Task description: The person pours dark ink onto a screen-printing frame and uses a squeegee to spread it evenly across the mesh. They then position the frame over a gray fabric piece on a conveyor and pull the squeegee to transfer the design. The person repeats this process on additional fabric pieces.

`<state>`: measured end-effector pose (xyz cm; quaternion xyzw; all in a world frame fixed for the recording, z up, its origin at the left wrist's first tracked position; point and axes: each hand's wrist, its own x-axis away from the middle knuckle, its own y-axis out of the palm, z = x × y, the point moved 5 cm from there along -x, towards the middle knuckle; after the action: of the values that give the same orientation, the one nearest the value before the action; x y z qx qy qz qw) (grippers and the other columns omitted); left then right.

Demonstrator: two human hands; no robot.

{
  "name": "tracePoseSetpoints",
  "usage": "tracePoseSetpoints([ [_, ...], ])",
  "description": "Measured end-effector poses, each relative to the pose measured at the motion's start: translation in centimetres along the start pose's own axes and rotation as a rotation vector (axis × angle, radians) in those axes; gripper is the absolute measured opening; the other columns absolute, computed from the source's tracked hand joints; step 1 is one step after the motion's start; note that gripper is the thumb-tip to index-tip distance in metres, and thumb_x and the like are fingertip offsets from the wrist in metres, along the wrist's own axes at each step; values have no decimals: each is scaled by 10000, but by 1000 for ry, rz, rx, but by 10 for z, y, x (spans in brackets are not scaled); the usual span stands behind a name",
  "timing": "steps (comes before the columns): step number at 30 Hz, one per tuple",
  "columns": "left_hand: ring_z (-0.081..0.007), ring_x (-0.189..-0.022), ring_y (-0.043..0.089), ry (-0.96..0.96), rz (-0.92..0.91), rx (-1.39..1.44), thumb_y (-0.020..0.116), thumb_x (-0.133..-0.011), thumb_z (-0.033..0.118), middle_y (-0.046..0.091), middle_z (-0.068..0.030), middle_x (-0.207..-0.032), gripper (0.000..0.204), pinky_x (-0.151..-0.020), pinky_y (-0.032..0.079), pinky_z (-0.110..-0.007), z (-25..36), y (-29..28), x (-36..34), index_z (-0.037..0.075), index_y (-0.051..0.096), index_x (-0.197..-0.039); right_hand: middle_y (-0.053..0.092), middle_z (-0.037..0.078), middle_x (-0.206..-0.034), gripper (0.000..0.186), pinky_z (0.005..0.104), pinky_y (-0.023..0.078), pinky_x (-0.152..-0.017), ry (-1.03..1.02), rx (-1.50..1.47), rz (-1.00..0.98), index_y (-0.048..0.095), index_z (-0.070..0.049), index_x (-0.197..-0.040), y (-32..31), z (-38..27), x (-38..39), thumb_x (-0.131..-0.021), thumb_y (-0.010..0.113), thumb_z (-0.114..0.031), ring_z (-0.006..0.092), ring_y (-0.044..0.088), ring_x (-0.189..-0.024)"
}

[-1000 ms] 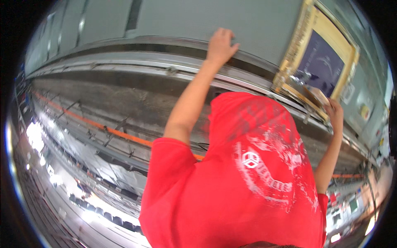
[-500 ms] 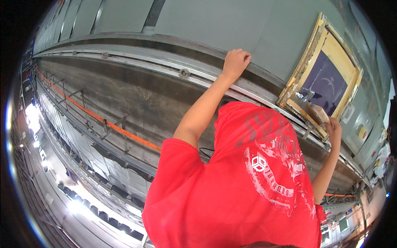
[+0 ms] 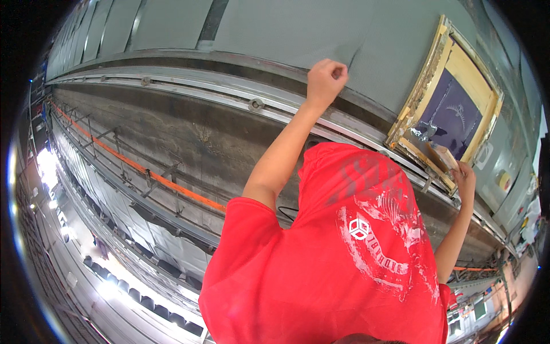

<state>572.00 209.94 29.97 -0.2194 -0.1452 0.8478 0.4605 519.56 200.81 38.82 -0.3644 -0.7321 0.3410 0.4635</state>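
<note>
My left hand (image 3: 325, 81) is curled at the edge of the grey flat surface (image 3: 275, 28), its fingers closed; whether they pinch anything is unclear. To the right lies a screen-printing frame (image 3: 442, 31) with a tan border, a purple mesh (image 3: 458, 114) with a pale design, and dark, glossy ink at its lower left. My right hand (image 3: 465, 176) grips the wooden squeegee (image 3: 441, 155), which rests at the frame's near end. My red T-shirt (image 3: 263, 269), smeared with white print, fills the lower middle.
A long metal rail (image 3: 229, 94) with round fittings runs along the table's edge. An orange strip (image 3: 132, 161) and brackets run below it, over stained grey boards. A yellow round item (image 3: 504, 181) sits right of the frame. Bright lights and dark hanging shapes appear at the lower left.
My left hand's fingers have curled closed since a second ago and have shifted right along the surface edge. The view has shifted, and the frame appears farther right. My right hand keeps its grip.
</note>
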Motion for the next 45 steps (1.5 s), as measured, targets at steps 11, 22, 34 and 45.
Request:
tracePoseSetpoints([
  [11,-318,-971,538,-386,780,-477,697,-886,191,557,-175,-1006,537,-879,454,-436,-171,-188,-28,-36,535,-1345,695,180,-1021,335,359,502,-847,-38,-73,31,695,41,-1097,0,2,1,-770,742,-17,306,671,-929],
  [22,-282,-987,580,-453,725,-619,736,-862,222,610,-60,-1031,155,-862,478,-422,-180,-205,-28,168,794,-996,701,184,-968,333,376,494,-840,-4,-57,19,701,32,-1079,-3,0,3,-757,709,-53,299,664,-902],
  [34,-306,-1051,545,-418,637,-648,693,-908,197,578,-97,-1133,245,-877,473,-421,-175,-203,-25,76,726,-1118,682,176,-957,308,377,491,-807,-10,-44,38,694,45,-1054,-3,-4,3,-756,745,-11,312,647,-877],
  [45,-381,-1365,375,-640,505,-964,508,-1017,357,234,-228,-1605,472,-1011,376,-536,-175,-184,-25,188,527,-1457,689,163,-884,285,363,502,-770,-43,-1,84,704,40,-1050,-6,-3,12,-774,690,-28,276,663,-807],
])
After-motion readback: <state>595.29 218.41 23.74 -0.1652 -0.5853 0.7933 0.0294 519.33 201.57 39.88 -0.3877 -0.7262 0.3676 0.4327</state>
